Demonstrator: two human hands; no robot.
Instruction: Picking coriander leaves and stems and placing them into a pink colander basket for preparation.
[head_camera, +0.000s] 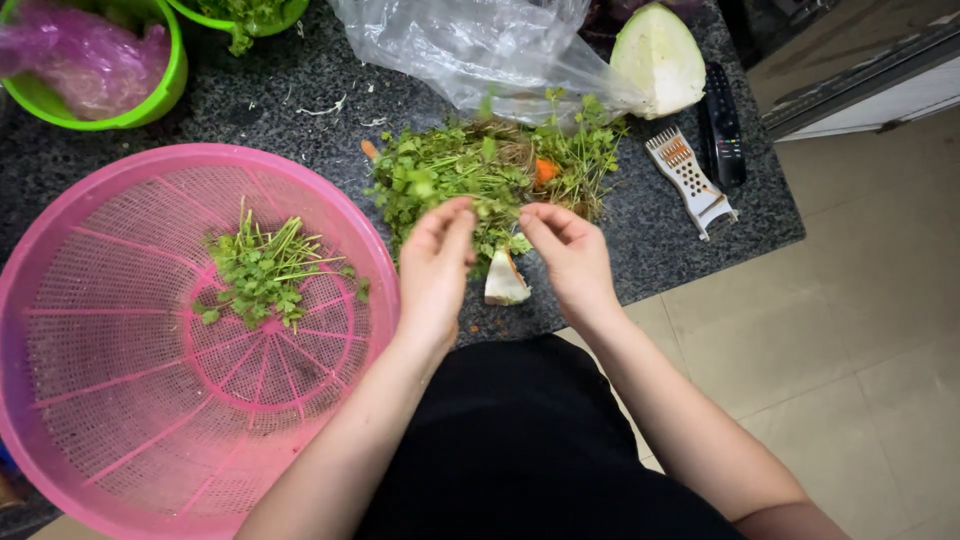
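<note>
Black clothing (520, 450) fills the bottom centre, nearest the camera, with both bare forearms reaching forward over it to a dark speckled counter (300, 90). Left hand (437, 265) and right hand (567, 250) meet at the near edge of a heap of leafy herbs (470, 170); the fingers of each are bent and pinched on green sprigs, grasping the herbs between them. Just below the hands, touching the heap's edge, lies a white vegetable wedge (503, 282). An orange carrot piece (546, 170) sits within the heap.

At left, a large pink colander (100, 400) overhangs the counter edge and holds a small pile of picked herbs (262, 270) near its centre. Behind it stands a green bowl (150, 105) containing a pink bag (85, 60); a second green bowl (235, 20) with greens is partly cut off at the top.

Behind the heap lies a clear plastic bag (480, 45), and to its right a cut cabbage (657, 58). Right of the heap are a white grater (690, 180) and a black remote (722, 125), side by side. Pale floor tiles (850, 330) occupy the right.
</note>
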